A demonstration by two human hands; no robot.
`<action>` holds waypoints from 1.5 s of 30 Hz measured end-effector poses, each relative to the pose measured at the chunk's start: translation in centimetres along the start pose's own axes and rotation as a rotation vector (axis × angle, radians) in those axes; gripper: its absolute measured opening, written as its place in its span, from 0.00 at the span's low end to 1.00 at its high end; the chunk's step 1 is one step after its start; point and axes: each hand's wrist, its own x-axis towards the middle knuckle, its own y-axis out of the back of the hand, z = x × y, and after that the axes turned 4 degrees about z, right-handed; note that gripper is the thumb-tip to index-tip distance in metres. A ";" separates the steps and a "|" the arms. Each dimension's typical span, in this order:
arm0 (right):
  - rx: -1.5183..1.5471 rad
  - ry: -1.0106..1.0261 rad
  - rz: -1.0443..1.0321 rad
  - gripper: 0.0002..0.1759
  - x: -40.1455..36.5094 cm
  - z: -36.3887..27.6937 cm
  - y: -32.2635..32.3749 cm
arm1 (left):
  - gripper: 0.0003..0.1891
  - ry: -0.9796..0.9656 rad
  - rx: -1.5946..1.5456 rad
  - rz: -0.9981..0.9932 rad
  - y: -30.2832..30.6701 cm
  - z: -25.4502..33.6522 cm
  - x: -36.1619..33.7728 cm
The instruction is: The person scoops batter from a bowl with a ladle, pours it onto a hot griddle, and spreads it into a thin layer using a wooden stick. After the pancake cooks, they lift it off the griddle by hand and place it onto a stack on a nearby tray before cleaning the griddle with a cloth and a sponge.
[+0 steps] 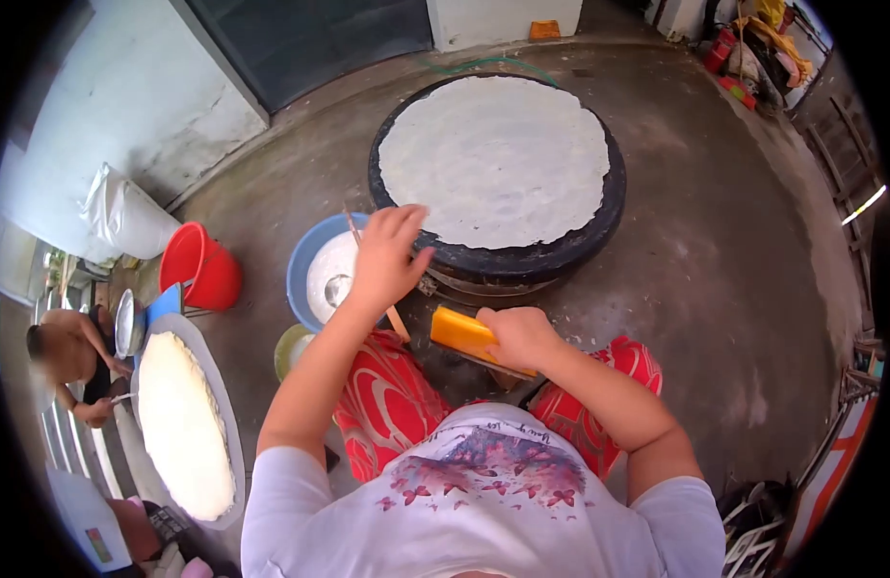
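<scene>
A thin white sheet of batter (493, 159) covers most of the round black griddle (615, 188) in front of me. My left hand (391, 252) hovers between the griddle's near left edge and the blue basin (299, 265), fingers apart and holding nothing. White batter (322, 275) fills part of the basin, where a metal ladle (337, 289) rests. A wooden stick (398, 325) shows below my left forearm; part of it is hidden. Over my lap, my right hand (522, 339) is closed around a yellow scraper (461, 330), held apart from the griddle.
Left of the basin stands a red bucket (199, 268). A pale oval sheet (183, 424) lies on a board at the far left, with another person (74, 356) beside it. A greenish bowl (289, 349) sits by my left knee. The floor (705, 289) is concrete.
</scene>
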 end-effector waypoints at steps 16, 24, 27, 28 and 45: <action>-0.106 0.182 0.049 0.08 -0.1 -0.1 -2.5 | 0.00 0.031 0.071 -0.110 -15.9 -1.0 2.6; -0.068 0.192 0.097 0.06 -0.2 -0.2 -2.3 | 0.04 0.019 0.056 -0.052 -13.7 -1.8 11.6; -0.067 0.185 0.110 0.06 -0.2 -0.1 -2.4 | 0.03 -0.088 0.082 0.028 -11.6 0.0 13.7; -0.067 0.191 0.119 0.05 -0.2 -0.1 -2.4 | 0.04 -0.138 0.096 0.066 -10.9 0.5 14.3; -0.046 0.225 0.139 0.04 -1.3 -0.5 -1.5 | 0.29 0.109 0.034 -0.507 -7.5 -0.5 -1.8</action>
